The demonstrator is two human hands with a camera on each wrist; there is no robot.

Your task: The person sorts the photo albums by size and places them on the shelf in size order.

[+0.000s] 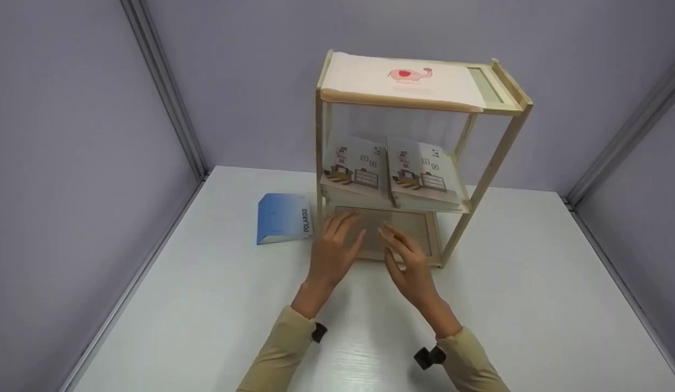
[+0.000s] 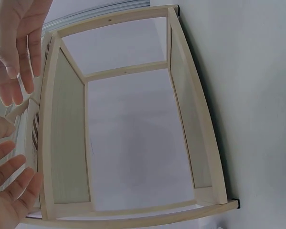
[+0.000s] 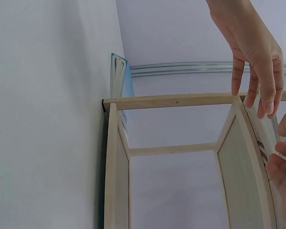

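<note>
My left hand (image 1: 333, 250) is held in front of the lower part of a small wooden shelf (image 1: 490, 158), fingers loosely bent, holding nothing. Facing it, my right hand (image 1: 412, 267) hovers with relaxed fingers, also holding nothing. On the middle level, just beyond the fingertips, two matching picture books (image 1: 359, 163) lie side by side, printed with a room drawing. Behind the hands is the framed bottom board (image 1: 419, 228). A white sheet with a pink elephant (image 1: 408, 75) covers most of the top level.
To the left of the shelf, a blue and white book marked POLAROID (image 1: 283, 216) lies on the white table (image 1: 533, 283). Pale walls (image 1: 250, 81) enclose the table at the back and both sides. Small black devices (image 1: 430, 357) sit at both wrists.
</note>
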